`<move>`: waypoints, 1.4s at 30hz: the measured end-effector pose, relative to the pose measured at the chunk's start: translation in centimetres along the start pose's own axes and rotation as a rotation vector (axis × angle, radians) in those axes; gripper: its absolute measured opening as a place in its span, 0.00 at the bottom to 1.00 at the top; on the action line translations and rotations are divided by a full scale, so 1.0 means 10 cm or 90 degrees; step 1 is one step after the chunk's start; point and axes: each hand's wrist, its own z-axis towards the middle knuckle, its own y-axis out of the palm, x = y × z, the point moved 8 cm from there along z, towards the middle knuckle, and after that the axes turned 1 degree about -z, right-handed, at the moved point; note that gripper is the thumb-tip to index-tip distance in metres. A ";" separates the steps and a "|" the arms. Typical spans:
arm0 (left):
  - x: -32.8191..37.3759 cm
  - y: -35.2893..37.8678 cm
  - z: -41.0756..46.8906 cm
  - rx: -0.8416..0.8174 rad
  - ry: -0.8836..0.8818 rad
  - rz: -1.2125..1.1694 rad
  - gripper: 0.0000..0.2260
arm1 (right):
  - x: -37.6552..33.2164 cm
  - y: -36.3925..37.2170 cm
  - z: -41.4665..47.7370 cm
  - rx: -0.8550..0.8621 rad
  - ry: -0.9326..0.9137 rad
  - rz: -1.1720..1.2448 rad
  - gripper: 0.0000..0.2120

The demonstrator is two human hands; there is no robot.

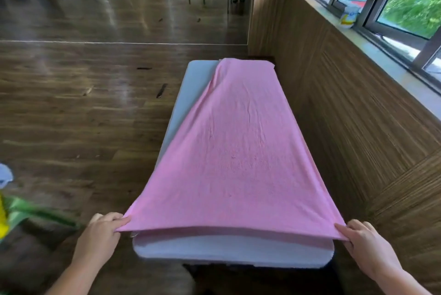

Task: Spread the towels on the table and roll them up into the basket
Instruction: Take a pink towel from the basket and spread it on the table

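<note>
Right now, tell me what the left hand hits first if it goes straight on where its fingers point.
The towel: the left hand pinches its near corner, fingers aimed rightward into the cloth. Past that, probably the near edge of the table under the lifted hem, though depth is unclear.

No readable text, label, brand, number or sign anywhere; the windowsill package (pixel 349 16) too blurred.
</note>
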 end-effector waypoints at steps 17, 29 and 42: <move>1.33 0.55 -0.67 -0.069 0.123 -0.085 0.25 | -1.18 0.22 -0.34 -0.090 -0.136 0.112 0.33; 1.14 0.83 0.09 -0.190 0.274 0.030 0.25 | -1.74 0.48 0.07 -0.099 -0.104 0.030 0.32; 2.31 0.68 1.19 -0.228 0.310 0.032 0.28 | -1.73 0.05 1.19 -0.133 -0.036 0.048 0.35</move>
